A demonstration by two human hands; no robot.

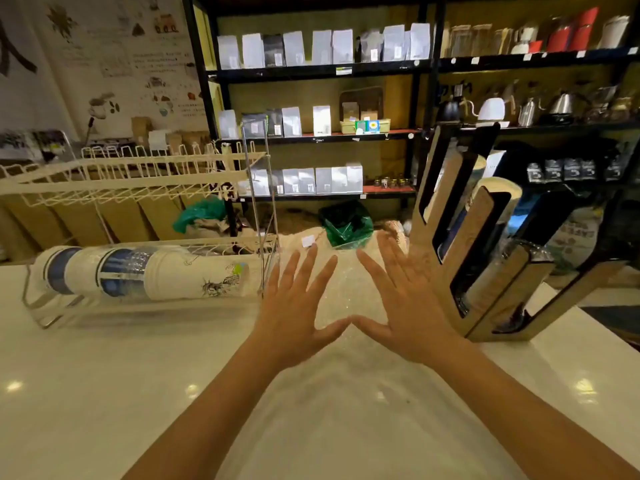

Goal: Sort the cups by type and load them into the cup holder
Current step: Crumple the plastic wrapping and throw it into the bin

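Observation:
A long stack of nested cups lies on its side on the white counter at the left: white paper cups with blue bands, clear plastic ones and printed white ones, resting in a wire cradle. A wooden cup holder with several slanted slots stands at the right, with cups showing in its far slots. My left hand and my right hand hover flat over the counter's middle, fingers spread, thumbs nearly touching, both holding nothing. The right hand is just left of the holder.
A cream wire rack rises behind the cup stack. Black shelves of pouches, kettles and jars fill the back. Green plastic bags sit beyond the counter's far edge.

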